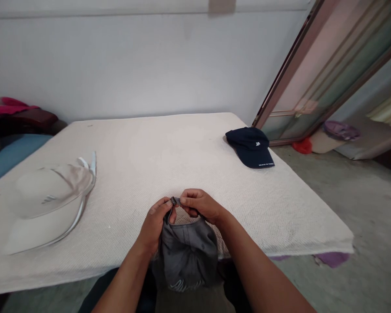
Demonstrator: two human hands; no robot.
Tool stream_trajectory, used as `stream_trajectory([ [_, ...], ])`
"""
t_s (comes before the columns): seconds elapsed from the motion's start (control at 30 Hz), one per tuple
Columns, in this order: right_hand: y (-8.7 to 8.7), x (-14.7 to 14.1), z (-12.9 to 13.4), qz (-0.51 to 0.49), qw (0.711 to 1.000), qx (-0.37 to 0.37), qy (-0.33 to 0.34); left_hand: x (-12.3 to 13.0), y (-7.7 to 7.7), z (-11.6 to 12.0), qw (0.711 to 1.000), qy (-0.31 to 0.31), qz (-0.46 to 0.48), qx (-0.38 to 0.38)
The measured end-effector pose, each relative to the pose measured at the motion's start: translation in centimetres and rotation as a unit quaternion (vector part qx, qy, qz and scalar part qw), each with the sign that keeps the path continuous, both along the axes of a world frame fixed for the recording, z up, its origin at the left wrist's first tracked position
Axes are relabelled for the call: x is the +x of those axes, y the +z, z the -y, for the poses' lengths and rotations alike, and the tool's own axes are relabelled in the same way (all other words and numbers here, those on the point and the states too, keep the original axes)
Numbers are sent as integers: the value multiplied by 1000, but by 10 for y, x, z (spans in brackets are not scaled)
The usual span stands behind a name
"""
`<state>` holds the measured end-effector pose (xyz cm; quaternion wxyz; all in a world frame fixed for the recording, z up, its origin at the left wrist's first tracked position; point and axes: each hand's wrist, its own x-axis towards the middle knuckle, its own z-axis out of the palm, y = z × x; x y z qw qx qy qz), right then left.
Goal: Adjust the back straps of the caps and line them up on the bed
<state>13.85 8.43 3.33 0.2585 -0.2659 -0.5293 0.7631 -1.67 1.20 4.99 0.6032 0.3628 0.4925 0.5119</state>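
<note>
Grey cap [190, 248] hung at the near edge of the white cover [150, 152], left hand [156, 221] pinching its buckle [173, 201], right hand [200, 203] its strap [178, 201]. Looked light, floppy, hardly fragile; strap seemed handiest to grab.

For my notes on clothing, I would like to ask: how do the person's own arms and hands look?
The left forearm and right forearm are bare, with no sleeve in view. The left hand and right hand are ungloved; no watch or bracelet shows.
</note>
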Motion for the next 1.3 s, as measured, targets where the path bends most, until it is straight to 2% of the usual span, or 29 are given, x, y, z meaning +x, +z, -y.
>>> stream_trajectory([
  [0.17,4,4,-1,-8,999,-2,39,-1,-2,1,999,-21,6,-33],
  [0.6,4,7,-2,-51,997,-22,48,-1,-6,1,997,-58,-29,-43],
  [0.9,9,7,1,-36,997,32,59,1,-8,-1,997,-36,-62,-34],
  [1.07,4,5,-1,-13,997,56,60,3,-8,0,996,-29,-71,-35],
  [1.3,-1,2,-1,-25,997,77,17,4,-6,-1,995,-20,-83,-43],
])
